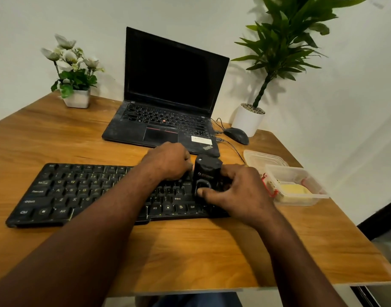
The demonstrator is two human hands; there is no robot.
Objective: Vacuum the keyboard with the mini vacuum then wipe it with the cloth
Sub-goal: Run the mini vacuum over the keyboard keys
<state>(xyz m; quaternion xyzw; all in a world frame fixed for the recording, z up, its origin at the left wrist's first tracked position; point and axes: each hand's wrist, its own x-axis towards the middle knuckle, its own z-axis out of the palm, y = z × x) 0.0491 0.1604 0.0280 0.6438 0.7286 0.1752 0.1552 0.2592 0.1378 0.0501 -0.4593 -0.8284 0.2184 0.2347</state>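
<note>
Both hands on the vacuum (pixel 206 173), a black upright cylinder standing on the right end of the keyboard (pixel 83 191). Left hand (pixel 168 161) is curled against the vacuum's left side, fingers hidden behind it, so I can't tell how tight the grip is. Right hand (pixel 238 191) wraps the right side, thumb pressed on the round ring at the front near the base, other fingers bent around the body. Forearms cross over the keyboard's middle and right keys.

Keyboard is black, lying flat on the wooden desk (pixel 190 251), long side roughly parallel to the near edge, left end slightly closer to camera.

Behind it: open laptop (pixel 168 103), screen dark, dusty deck. Mouse (pixel 236 135) just right of the laptop, cable running toward it. White pot with tall green plant (pixel 278 52) behind the mouse. Small white pot with white flowers (pixel 72 69) at far left.

Right of the keyboard: 2 clear plastic tubs. Near tub (pixel 300 191) holds something yellow, possibly the cloth, can't confirm. Far tub (pixel 263 157) contents unclear.
</note>
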